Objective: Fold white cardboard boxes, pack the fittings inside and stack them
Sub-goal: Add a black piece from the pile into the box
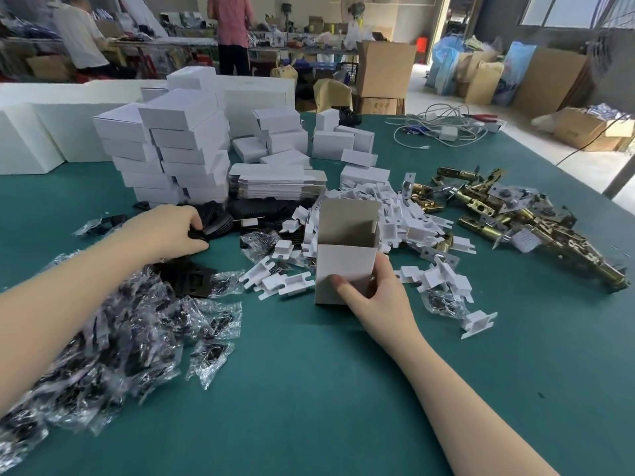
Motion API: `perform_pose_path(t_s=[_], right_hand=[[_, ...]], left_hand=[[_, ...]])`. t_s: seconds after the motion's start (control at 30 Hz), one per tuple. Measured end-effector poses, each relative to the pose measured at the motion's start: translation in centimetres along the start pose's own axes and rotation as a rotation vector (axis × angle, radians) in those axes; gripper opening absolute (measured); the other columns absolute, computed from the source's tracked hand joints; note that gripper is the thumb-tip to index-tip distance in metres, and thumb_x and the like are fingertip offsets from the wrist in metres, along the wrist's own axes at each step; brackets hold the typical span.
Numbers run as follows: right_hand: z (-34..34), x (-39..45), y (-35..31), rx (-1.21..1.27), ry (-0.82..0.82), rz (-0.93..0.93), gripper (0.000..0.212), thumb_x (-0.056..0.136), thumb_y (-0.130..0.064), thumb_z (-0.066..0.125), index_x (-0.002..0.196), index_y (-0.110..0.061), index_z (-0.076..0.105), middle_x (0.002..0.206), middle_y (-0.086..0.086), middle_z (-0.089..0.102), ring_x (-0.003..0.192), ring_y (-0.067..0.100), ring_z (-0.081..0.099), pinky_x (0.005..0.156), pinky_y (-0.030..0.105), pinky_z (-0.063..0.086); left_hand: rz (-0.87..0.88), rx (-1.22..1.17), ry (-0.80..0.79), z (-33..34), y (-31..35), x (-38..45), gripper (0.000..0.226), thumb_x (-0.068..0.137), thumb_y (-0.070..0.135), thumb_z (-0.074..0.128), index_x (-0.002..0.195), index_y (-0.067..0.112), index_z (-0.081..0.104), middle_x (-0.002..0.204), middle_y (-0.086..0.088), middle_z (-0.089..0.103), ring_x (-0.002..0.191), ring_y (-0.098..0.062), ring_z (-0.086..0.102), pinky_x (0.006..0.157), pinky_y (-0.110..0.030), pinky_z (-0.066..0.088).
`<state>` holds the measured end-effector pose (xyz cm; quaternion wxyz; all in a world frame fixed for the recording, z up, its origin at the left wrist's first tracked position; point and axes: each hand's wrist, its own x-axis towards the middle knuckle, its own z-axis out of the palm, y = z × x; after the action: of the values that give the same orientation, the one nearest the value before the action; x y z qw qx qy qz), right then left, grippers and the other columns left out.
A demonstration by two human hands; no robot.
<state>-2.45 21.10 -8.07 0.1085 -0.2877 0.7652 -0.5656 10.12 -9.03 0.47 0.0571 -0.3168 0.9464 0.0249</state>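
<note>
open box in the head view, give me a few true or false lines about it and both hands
1. The right hand holds the open white box upright on the green table. True.
2. The box's top flaps are closed. False: the top is open and its inside shows.
3. The left hand reaches into the black parts in front of the stack of folded boxes. True.
4. The brass latches lie left of the box. False: they lie to its right.
5. Both hands grip the box. False: only the right one does.
</note>
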Motion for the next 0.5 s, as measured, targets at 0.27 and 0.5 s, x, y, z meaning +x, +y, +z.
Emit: perform_pose_path(t_s=[0.27, 0.5], right_hand=[[-0.1, -0.2, 0.1, -0.024, 0.004, 0.016, 0.038, 0.078, -0.051, 0.069, 0.105, -0.061, 0.044, 0.098, -0.035, 0.061, 0.083, -0.005, 0.060, 0.068, 0.022, 0.047], [-0.1, -0.3, 0.2, -0.028, 0.015, 0.025, 0.038, 0.080, -0.049, 0.071, 0.107, -0.058, 0.045, 0.094, -0.032, 0.062, 0.083, -0.005, 0.059, 0.066, 0.020, 0.044]], left_hand=[[0.097, 0.244, -0.370, 0.0, 1.7, -1.8, 0.068, 0.086, 0.037, 0.072, 0.145, 0.031, 0.039, 0.145, 0.004, 0.045, 0.124, -0.017, 0.049, 0.096, -0.024, 0.041], [0.192, 0.127, -0.238, 0.2, 1.0, -1.7, 0.044, 0.090, 0.028, 0.068, 0.132, 0.030, 0.055, 0.139, 0.008, 0.054, 0.124, -0.014, 0.050, 0.104, -0.026, 0.038]])
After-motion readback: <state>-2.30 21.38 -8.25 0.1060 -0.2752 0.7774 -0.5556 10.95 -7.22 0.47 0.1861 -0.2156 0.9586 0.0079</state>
